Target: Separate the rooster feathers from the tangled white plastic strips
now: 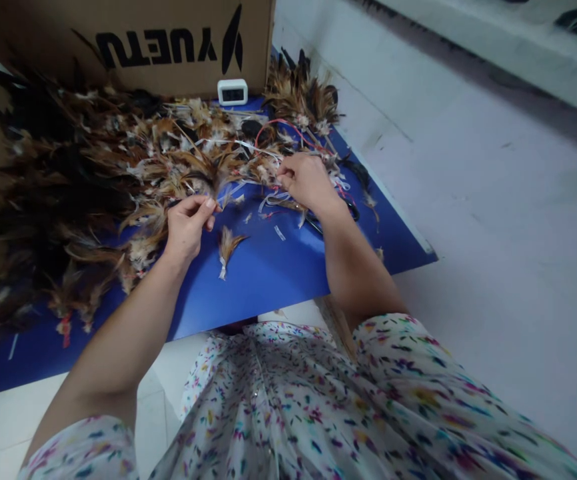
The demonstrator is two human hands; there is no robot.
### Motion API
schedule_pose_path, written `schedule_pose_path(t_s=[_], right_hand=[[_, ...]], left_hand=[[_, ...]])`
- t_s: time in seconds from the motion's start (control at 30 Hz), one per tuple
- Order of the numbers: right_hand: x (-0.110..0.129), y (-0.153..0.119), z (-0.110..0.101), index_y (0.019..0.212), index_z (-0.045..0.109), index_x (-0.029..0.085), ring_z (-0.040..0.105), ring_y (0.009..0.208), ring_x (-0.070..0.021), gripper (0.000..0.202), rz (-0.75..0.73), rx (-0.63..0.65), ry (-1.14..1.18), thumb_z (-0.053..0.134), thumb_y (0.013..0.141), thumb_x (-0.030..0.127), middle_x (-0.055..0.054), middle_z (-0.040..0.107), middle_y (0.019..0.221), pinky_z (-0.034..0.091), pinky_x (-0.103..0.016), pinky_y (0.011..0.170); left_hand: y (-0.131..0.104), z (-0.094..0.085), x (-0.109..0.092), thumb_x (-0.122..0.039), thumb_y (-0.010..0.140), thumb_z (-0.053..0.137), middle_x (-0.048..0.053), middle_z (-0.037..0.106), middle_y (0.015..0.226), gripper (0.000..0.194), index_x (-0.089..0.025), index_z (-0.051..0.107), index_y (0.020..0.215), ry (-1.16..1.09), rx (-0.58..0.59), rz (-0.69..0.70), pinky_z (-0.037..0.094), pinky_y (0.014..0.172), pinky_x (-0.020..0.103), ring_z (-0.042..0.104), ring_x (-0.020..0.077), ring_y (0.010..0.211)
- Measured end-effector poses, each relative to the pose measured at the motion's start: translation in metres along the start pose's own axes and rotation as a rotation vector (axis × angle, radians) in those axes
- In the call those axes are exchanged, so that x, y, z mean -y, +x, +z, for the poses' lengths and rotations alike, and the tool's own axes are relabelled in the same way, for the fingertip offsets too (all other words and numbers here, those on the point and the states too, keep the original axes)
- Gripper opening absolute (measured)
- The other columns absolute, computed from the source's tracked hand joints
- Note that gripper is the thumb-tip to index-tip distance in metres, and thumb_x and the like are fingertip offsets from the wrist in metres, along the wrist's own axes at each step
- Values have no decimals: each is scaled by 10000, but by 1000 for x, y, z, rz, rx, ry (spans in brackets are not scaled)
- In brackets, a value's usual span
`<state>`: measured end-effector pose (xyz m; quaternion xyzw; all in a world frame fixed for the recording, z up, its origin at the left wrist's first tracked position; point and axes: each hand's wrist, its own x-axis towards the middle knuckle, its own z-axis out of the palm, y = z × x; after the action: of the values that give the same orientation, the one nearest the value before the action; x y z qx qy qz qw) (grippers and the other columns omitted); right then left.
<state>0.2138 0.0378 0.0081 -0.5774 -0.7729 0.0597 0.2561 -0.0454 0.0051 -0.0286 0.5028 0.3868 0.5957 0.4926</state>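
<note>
My left hand [188, 225] is closed in a pinch at the front edge of the feather pile. Between its thumb and forefinger is a thin feather [224, 197], partly blurred. To the right, my right hand [307, 181] is closed too, fingertips together beside white and red ribbon strands; what they grip is too small to make out. A small brown feather bunch [227, 248] with a white tied end lies on the blue board [273, 267] between my forearms. White ribbon loops [274, 199] and a dark-handled tool [314, 223], mostly covered by my right arm, are near my right wrist.
Brown and black feathers [83, 180] are heaped across the left and back. Behind them stands a cardboard box [168, 20], with a small white digital clock [232, 93] in front. Another feather bundle [301, 93] sits at the back right, against a pale wall [468, 167].
</note>
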Motion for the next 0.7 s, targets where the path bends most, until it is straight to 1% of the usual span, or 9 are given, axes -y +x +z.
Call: schedule_pose_path(t_s=[0.1,0.17,0.23,0.3,0.37,0.4,0.53,0.63,0.7], right_hand=[[8,-3,-6,906,753,178,670,956,-248,246,-30,116,13,528,848,94,-89,741,962,490,-378,908],[13,-5,-8,929,757,177,667,918,-229,221,-35,178,1,577,825,103,-78,740,954,485,-347,863],[17,-6,-7,999,756,185,657,913,-226,222,-41,232,-34,654,804,150,-69,735,968,480,-338,841],[20,-6,-4,1086,742,187,647,946,-235,306,-57,277,-86,719,780,189,-72,728,1017,471,-345,860],[23,-6,-1,1126,731,174,640,981,-247,350,-68,311,-135,739,777,200,-91,719,1064,464,-353,879],[24,-6,1,1114,733,166,640,985,-251,328,-64,320,-150,730,787,192,-101,717,1070,462,-355,877],[25,-4,5,959,754,154,654,926,-239,161,2,302,-101,652,834,140,-99,728,973,467,-346,847],[22,-2,7,896,756,157,662,901,-225,147,28,237,-19,616,858,136,-83,735,917,470,-338,859],[18,-1,8,888,755,162,661,877,-217,148,30,168,19,609,864,156,-72,734,893,476,-339,861]], left_hand=[[0,0,1,-492,604,904,4,682,639,401,-168,679,677,-6,0,5,349,387,189,456,48,412],[0,0,1,-490,607,904,6,682,640,398,-168,681,678,-9,5,8,349,387,187,456,47,412],[1,-1,2,-490,613,902,7,684,644,397,-167,682,678,-5,13,9,351,387,186,458,47,413],[1,-1,2,-490,618,902,8,684,646,397,-166,681,679,-3,19,12,355,387,186,461,47,413],[1,-2,2,-479,627,900,9,685,651,389,-165,679,685,-7,21,15,358,387,185,465,48,415],[1,-2,3,-471,636,898,10,686,654,381,-164,678,689,-9,21,14,360,388,185,467,48,417],[1,-2,3,-463,641,898,11,689,656,377,-163,677,699,-9,14,1,362,393,185,470,48,420],[0,-1,1,-482,599,914,8,686,638,403,-163,687,693,-23,10,-4,357,390,185,466,48,412],[0,0,0,-484,586,918,7,685,632,407,-163,689,687,-29,5,-8,351,388,186,466,48,409]])
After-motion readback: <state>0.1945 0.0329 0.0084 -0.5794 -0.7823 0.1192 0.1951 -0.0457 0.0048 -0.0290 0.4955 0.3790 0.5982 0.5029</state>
